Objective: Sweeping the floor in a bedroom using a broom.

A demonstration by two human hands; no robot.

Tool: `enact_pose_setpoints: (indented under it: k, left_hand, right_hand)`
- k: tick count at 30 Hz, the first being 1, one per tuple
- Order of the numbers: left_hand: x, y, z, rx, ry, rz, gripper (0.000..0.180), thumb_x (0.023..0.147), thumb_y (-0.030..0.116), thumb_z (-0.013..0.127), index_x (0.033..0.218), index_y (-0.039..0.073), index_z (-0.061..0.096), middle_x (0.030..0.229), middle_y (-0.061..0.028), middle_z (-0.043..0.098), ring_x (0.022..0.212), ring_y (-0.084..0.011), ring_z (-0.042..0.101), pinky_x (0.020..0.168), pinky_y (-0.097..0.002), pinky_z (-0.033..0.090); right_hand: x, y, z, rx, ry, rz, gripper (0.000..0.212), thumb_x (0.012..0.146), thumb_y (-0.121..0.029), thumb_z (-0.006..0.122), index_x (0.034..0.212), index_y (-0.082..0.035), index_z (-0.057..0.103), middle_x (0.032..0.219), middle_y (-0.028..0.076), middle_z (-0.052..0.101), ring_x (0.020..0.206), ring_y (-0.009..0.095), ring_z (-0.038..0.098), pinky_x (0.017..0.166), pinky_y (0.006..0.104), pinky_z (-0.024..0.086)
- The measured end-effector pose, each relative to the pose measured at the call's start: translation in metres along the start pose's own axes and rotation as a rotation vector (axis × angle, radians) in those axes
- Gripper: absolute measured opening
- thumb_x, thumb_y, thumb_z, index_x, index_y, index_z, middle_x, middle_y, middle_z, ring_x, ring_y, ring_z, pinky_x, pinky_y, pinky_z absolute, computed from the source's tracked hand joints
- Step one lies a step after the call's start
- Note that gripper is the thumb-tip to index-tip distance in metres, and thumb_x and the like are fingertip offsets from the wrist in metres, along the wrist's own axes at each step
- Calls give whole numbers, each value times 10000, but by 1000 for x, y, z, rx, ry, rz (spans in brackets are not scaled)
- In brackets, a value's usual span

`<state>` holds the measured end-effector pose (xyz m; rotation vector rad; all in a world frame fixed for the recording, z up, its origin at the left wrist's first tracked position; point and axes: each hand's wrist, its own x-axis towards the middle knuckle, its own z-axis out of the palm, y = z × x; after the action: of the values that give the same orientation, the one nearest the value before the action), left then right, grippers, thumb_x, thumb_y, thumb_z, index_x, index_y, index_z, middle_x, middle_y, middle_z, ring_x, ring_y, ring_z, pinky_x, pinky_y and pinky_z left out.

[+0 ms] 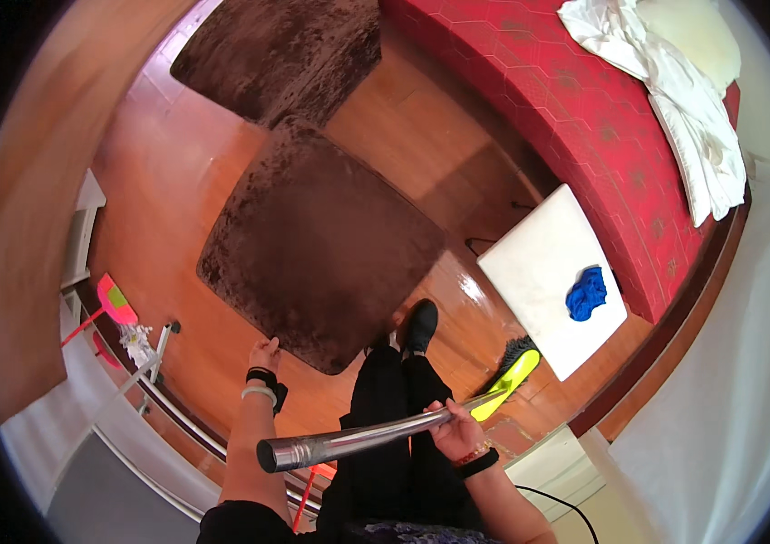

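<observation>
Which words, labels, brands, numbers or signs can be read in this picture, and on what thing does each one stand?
There is no text that can be read.
On the metal pole in the right hand, any small marks are too blurred to read.
The red bed shows a pattern, no readable letters.

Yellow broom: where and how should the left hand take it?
Probably best on the bare silver handle, between its near end and the right hand, the left hand coming from the left and wrapping around. The handle is slim and round, that end points left, and the right hand holds it nearer the yellow head.
</observation>
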<state>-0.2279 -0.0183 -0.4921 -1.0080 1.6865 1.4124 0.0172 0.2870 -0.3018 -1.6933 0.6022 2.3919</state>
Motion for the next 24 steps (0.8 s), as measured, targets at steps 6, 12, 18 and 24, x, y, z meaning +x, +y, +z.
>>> enact_pose_setpoints:
  k: [6,12,18,24]
  left_hand:
    - [-16,24,13,503,439,184,288,661,91,598,904,3,471,885,-139,487,822,-274,469,732,-369,391]
    - [-84,96,191,1163,284,1290,458,592,80,607,995,-45,430,1039,-188,441,1003,-318,385,867,-379,295]
    - [-99,93,351,1440,-270,1502,602,595,253,644,1099,38,394,1175,-131,355,1148,-279,235,949,-418,166]
    - [-46,66,363,1758,-307,1538,233,707,131,495,936,96,522,949,-63,495,983,-217,385,963,-420,117]
  right_hand:
    - [3,6,-5,-11,30,-2,84,716,-62,546,747,-8,490,749,126,570,742,233,550,778,372,423]
    - [0,-9,-8,17,0,-33,77,724,-63,535,747,-14,480,764,125,566,753,235,546,759,369,439]
    - [-5,-13,0,68,-39,-41,104,732,-71,535,775,-2,471,788,130,559,768,241,542,766,374,434]
    - [-6,-11,3,49,-55,-22,89,742,-83,527,752,-10,477,792,130,552,779,233,538,815,388,400]
